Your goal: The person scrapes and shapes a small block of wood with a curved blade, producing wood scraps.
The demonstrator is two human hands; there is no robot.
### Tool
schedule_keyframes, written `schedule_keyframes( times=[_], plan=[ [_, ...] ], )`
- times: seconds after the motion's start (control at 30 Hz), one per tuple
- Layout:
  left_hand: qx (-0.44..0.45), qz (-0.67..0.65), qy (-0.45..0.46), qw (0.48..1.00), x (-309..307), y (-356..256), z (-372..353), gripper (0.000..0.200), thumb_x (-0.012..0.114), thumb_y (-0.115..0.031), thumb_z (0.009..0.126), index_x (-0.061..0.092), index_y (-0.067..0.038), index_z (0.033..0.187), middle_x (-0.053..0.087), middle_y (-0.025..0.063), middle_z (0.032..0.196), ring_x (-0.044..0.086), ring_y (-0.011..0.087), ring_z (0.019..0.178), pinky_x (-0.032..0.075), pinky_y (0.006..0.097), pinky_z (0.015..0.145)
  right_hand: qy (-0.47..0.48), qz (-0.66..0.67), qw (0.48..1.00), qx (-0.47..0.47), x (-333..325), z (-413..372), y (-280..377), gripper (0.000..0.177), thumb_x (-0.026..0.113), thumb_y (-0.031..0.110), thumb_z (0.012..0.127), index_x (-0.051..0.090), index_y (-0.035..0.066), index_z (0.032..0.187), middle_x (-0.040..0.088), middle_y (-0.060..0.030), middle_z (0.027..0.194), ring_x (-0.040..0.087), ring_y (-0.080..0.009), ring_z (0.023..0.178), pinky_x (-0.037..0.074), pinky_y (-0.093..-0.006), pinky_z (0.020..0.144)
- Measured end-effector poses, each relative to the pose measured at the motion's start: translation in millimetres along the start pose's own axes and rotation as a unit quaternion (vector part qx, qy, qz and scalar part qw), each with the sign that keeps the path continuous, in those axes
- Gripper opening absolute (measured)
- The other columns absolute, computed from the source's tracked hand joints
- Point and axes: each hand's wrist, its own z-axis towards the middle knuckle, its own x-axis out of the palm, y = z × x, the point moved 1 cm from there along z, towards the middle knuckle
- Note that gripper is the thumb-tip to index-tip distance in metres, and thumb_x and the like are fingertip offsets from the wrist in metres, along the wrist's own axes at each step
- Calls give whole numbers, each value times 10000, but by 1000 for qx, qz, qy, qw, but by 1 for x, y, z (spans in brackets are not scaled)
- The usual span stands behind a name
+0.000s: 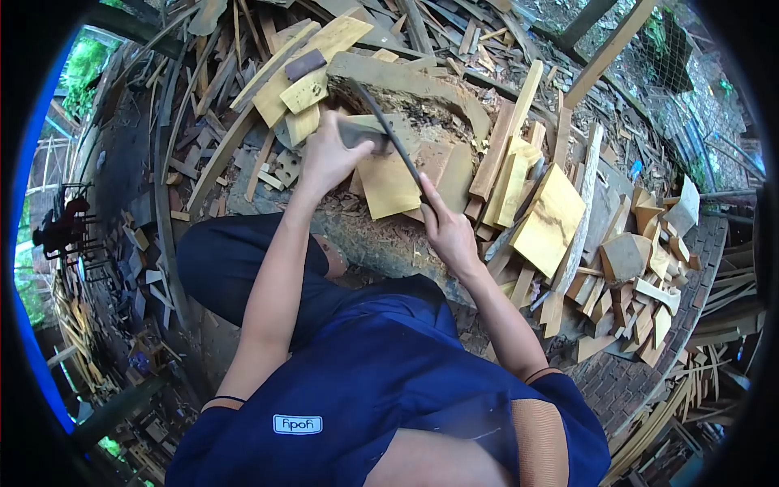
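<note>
My right hand (448, 231) is closed round the lower end of a long, dark, thin tool (388, 130), which slants up and to the left. My left hand (331, 158) is at a greyish block (363, 134), thumb apart from the fingers; the block is blurred, and part of it lies behind the hand and the tool. Below the block, a flat yellow board (391, 188) rests on the work surface. Small yellow wood pieces (305, 93) and a dark purple-grey cylinder (305, 66) lie just above my left hand.
Sawdust and a rough curved timber (422, 81) lie beyond the hands. To the right are a yellow board (550, 219), long wood strips (492, 150) and a pile of cut pieces (625, 256). Scrap wood covers the ground at the left and far side.
</note>
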Motion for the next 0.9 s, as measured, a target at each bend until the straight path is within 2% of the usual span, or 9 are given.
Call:
schedule_keyframes(
  times=[0.17, 0.4, 0.47, 0.5, 0.57, 0.6, 0.7, 0.77, 0.9],
  plan=[
    [-3, 50, 23, 998, 8, -15, 8, 594, 786, -371, 751, 493, -38, 1147, 694, 252, 921, 691, 411, 904, 538, 459, 778, 6, -5, 1000, 26, -4, -2, 1, 551, 573, 192, 976, 413, 266, 1498, 645, -265, 748, 650, -442, 670, 487, -512, 600],
    [-11, 24, 46, 999, 1, -15, 11, 584, 786, -371, 764, 493, -30, 1137, 689, 249, 923, 696, 382, 888, 538, 448, 773, -148, 140, 969, -136, -31, 11, 58, 614, 626, 45, 920, 459, 235, 1479, 679, -191, 877, 661, -363, 708, 517, -429, 643],
    [22, 58, 10, 998, 9, -8, 10, 584, 786, -384, 778, 492, -24, 1132, 687, 252, 921, 694, 378, 882, 536, 444, 768, -114, 59, 987, -94, -9, 4, 27, 595, 602, 91, 945, 434, 248, 1493, 667, -220, 820, 659, -392, 698, 513, -458, 636],
    [22, 57, 2, 998, 11, -3, 11, 584, 786, -384, 778, 492, -24, 1132, 687, 252, 921, 694, 378, 882, 536, 444, 768, -11, -7, 1000, -10, 1, -2, 8, 578, 574, 151, 969, 401, 264, 1508, 643, -249, 749, 652, -421, 684, 499, -496, 626],
    [20, 42, -42, 998, 8, 6, 10, 598, 793, -400, 779, 493, -21, 1132, 694, 237, 911, 696, 380, 869, 538, 433, 771, 51, 23, 988, 144, 12, -6, -30, 546, 542, 196, 1000, 392, 284, 1518, 640, -272, 796, 679, -414, 712, 516, -422, 643],
    [-21, 7, -22, 1000, 4, 9, 11, 615, 787, -418, 759, 501, -3, 1113, 691, 260, 919, 676, 441, 890, 533, 469, 788, 45, 22, 990, 135, 7, 5, -26, 546, 542, 196, 1000, 392, 284, 1518, 640, -272, 796, 679, -414, 712, 516, -422, 643],
    [-30, -4, -19, 999, 2, 18, 11, 633, 785, -436, 765, 489, -9, 1127, 690, 264, 924, 678, 432, 897, 531, 470, 787, 68, -4, 990, 127, -3, -4, -8, 561, 556, 179, 996, 387, 273, 1522, 616, -265, 765, 654, -405, 656, 495, -426, 611],
    [-32, 7, -22, 999, 4, 11, 10, 629, 782, -425, 766, 481, -7, 1127, 691, 261, 926, 683, 426, 891, 536, 473, 778, -12, 28, 999, -10, -10, 8, 14, 563, 574, 164, 970, 408, 244, 1502, 673, -233, 809, 661, -426, 732, 501, -499, 634],
    [-35, 24, -15, 999, 4, -2, 7, 612, 776, -401, 763, 483, -11, 1133, 690, 263, 929, 685, 427, 900, 541, 475, 790, -138, 71, 977, -150, -29, 26, 52, 611, 631, 56, 923, 447, 209, 1484, 694, -174, 931, 684, -356, 758, 520, -421, 634]
  ],
)
